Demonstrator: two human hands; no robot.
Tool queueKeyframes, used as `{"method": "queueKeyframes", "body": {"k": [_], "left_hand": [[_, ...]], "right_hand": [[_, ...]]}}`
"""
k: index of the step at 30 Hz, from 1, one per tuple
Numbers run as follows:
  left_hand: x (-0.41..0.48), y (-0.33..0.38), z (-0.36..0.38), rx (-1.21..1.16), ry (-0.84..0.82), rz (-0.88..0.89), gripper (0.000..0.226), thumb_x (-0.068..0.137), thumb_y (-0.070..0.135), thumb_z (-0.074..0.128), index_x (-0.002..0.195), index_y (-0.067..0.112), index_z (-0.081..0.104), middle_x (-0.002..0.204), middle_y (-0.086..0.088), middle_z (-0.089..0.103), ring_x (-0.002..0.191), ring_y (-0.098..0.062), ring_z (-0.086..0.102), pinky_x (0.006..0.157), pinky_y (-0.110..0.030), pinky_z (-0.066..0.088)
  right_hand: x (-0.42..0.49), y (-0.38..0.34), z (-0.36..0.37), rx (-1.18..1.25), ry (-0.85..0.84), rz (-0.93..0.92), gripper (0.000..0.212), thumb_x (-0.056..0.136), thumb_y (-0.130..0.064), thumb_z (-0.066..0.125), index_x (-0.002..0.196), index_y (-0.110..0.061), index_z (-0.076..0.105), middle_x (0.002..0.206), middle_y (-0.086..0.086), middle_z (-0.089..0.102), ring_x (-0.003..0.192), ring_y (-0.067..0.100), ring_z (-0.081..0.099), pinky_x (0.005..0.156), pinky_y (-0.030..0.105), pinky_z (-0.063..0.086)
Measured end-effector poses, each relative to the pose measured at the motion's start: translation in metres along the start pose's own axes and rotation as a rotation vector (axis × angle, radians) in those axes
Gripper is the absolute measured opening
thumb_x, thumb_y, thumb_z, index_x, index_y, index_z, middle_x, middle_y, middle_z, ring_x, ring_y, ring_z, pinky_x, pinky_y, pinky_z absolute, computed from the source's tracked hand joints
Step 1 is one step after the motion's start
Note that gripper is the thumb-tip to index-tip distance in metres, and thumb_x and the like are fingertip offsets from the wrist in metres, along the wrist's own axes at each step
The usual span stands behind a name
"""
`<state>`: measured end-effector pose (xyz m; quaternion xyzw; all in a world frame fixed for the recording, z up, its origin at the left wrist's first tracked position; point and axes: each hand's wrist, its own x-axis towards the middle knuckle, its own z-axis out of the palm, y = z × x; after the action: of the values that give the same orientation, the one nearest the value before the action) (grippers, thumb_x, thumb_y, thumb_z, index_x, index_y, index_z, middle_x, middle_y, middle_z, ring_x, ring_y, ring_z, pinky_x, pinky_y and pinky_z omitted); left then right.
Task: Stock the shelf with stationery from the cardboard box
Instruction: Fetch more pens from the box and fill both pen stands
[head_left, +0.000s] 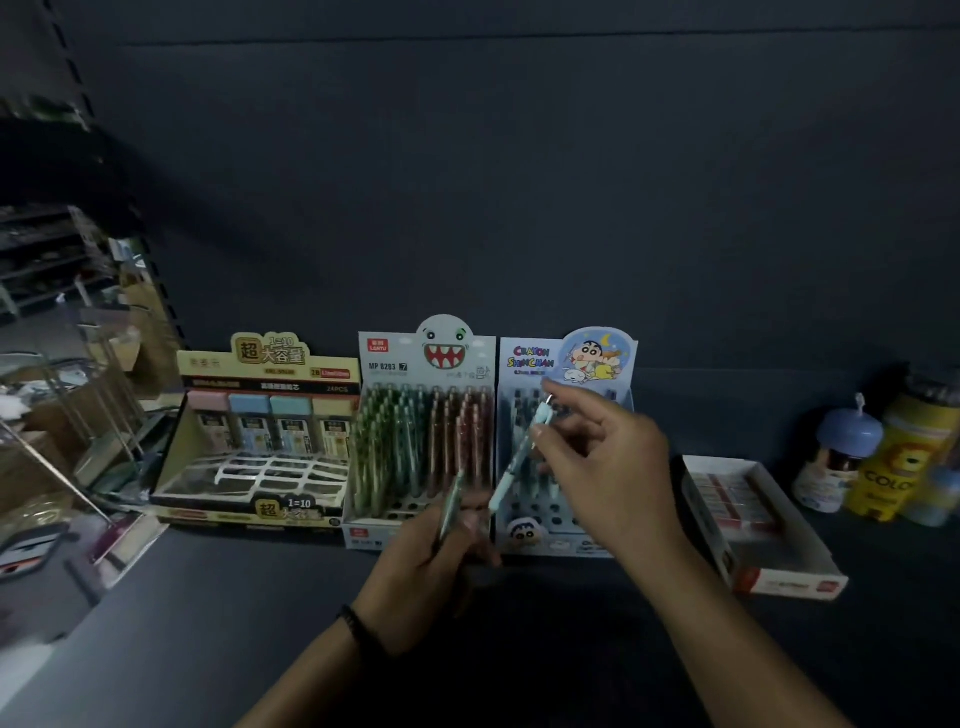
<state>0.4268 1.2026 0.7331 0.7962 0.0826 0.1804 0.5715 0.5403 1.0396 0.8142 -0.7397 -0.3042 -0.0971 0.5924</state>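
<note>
The pale blue pen (514, 462) hangs slanted over the cartoon display box (563, 543) on the shelf (249, 597). Its top points up and right, and its tip points down-left at the free holes in the front rows. The right hand (608, 467) is the nearer one and pinches the pen near its top. The left hand (431, 561), lower and just beside, grips a green pen (451, 501).

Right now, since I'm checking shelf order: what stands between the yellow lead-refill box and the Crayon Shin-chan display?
The monster-face pencil display stands there, close beside both; the head view shows it.
</note>
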Motion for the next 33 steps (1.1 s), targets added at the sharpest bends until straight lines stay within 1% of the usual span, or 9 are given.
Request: {"method": "queueKeyframes", "body": {"k": [6,8,10,12,15,18,21,26,33], "left_hand": [[-0.003,-0.011,-0.015,-0.222,0.067,0.008,0.029,0.098,0.045,0.06,0.113,0.022,0.068,0.066,0.006,0.047,0.058,-0.014,0.041,0.055,-0.029,0.034],[-0.007,-0.012,-0.015,-0.445,0.053,-0.039,0.028,0.095,0.041,0.062,0.111,0.018,0.069,0.076,-0.008,0.04,0.065,-0.023,0.036,0.058,-0.032,0.033],[-0.01,-0.015,-0.016,-0.545,0.033,-0.044,0.025,0.094,0.034,0.058,0.107,0.014,0.065,0.08,-0.011,0.034,0.066,-0.022,0.032,0.059,-0.034,0.031],[-0.01,-0.015,-0.017,-0.526,0.024,-0.032,0.018,0.094,0.029,0.051,0.101,0.016,0.061,0.083,-0.009,0.04,0.068,-0.02,0.035,0.06,-0.033,0.035],[-0.009,-0.012,-0.016,-0.418,0.062,0.016,0.016,0.098,0.027,0.046,0.095,0.016,0.058,0.083,-0.01,0.044,0.068,-0.023,0.038,0.06,-0.034,0.038],[-0.009,-0.008,-0.015,-0.32,0.07,0.104,0.03,0.106,0.032,0.045,0.095,0.006,0.054,0.075,-0.02,0.046,0.061,-0.028,0.039,0.057,-0.046,0.034],[-0.01,-0.004,-0.015,-0.293,0.09,0.128,0.037,0.108,0.033,0.042,0.099,-0.002,0.051,0.065,-0.013,0.043,0.052,-0.021,0.033,0.05,-0.036,0.03],[-0.012,-0.002,-0.016,-0.465,0.024,0.022,0.017,0.104,0.021,0.043,0.09,0.028,0.051,0.069,-0.002,0.037,0.057,-0.017,0.024,0.056,-0.038,0.018],[-0.012,0.0,-0.03,-0.558,0.044,0.059,0.018,0.101,0.012,0.046,0.103,-0.002,0.035,0.083,-0.017,0.032,0.062,-0.018,0.031,0.06,-0.04,0.019]], "right_hand": [[-0.001,0.01,0.011,-0.299,0.147,-0.197,0.042,0.092,-0.016,0.079,0.132,-0.026,0.071,0.078,-0.019,0.07,0.076,0.001,0.07,0.094,0.049,0.059],[-0.002,0.012,0.013,-0.344,0.137,-0.228,0.039,0.092,-0.014,0.08,0.129,-0.023,0.073,0.08,-0.016,0.071,0.074,0.002,0.068,0.094,0.033,0.059],[-0.004,0.011,0.015,-0.37,0.104,-0.2,0.039,0.093,-0.016,0.079,0.13,-0.023,0.073,0.083,-0.014,0.072,0.075,0.001,0.066,0.092,-0.001,0.04],[-0.003,0.011,0.017,-0.396,0.082,-0.18,0.039,0.094,-0.019,0.079,0.132,-0.025,0.073,0.088,-0.011,0.076,0.079,0.003,0.069,0.087,-0.01,0.03],[-0.003,0.011,0.019,-0.411,0.023,-0.148,0.037,0.095,-0.022,0.077,0.131,-0.028,0.073,0.09,-0.009,0.078,0.082,0.005,0.071,0.088,0.0,0.041],[-0.003,0.011,0.022,-0.459,-0.069,-0.119,0.033,0.097,-0.022,0.075,0.129,-0.027,0.074,0.093,-0.003,0.08,0.082,0.007,0.072,0.089,0.029,0.06],[-0.001,0.009,0.022,-0.497,-0.091,-0.112,0.036,0.1,-0.027,0.071,0.136,-0.031,0.07,0.092,-0.004,0.08,0.081,0.006,0.071,0.089,0.03,0.061],[-0.009,-0.005,0.024,-0.451,-0.028,-0.156,0.039,0.101,-0.04,0.064,0.14,-0.037,0.063,0.078,-0.016,0.067,0.08,0.009,0.067,0.08,0.034,0.058],[-0.007,-0.026,0.061,0.05,-0.28,-0.114,0.035,0.094,-0.024,0.08,0.126,-0.035,0.074,0.091,-0.012,0.073,0.09,0.006,0.073,0.082,0.026,0.06]]}}
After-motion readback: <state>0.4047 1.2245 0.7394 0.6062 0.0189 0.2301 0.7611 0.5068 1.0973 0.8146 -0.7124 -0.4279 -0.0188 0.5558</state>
